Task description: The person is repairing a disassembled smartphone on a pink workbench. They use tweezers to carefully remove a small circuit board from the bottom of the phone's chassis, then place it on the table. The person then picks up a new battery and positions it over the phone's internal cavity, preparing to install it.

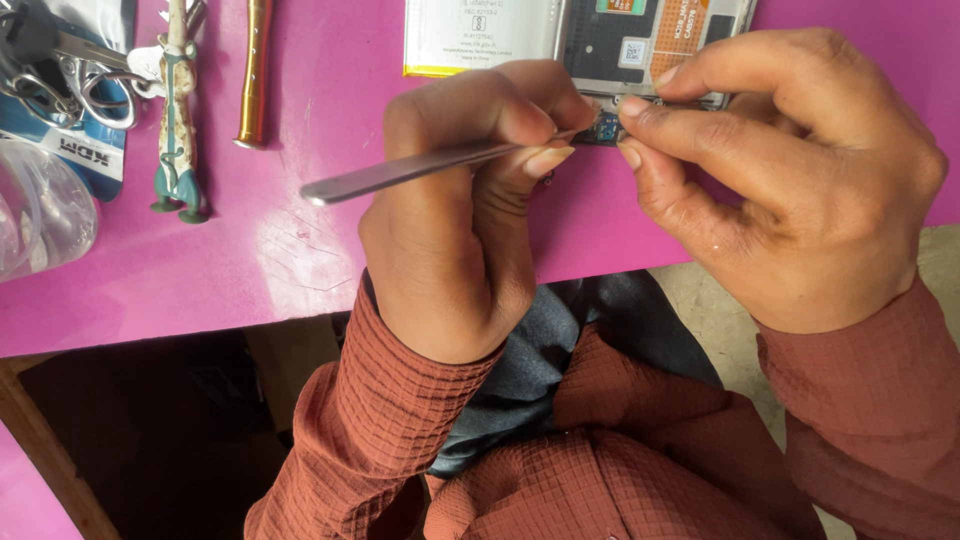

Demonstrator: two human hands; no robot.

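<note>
An opened phone (590, 40) lies at the far edge of the pink table (300, 250), its pale battery and circuit board showing. My left hand (460, 220) grips metal tweezers (400, 172) whose tips reach a small blue part (606, 127) at the phone's lower edge. My right hand (800, 190) pinches that same small part between thumb and forefinger. The tweezer tips are partly hidden by my fingers.
At the far left lie a key bunch with rings (70, 75), a small figurine keychain (178, 120), a brass-coloured rod (254, 70), a blue packet (90, 150) and a clear plastic piece (40, 215). The table's near edge runs just above my lap.
</note>
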